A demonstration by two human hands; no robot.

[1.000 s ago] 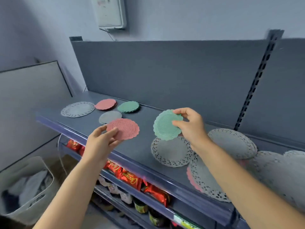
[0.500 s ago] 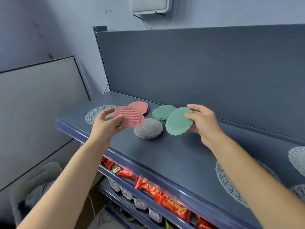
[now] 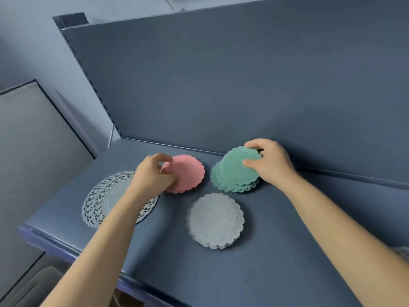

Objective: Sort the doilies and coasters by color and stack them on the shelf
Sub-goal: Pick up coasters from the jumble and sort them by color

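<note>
Head view: my L hand pinches pink scalloped coaster, R hand pinches green scalloped coaster onto green stack; sorting prob. well underway.

Shelf, coaster stacks (one doily)
</note>
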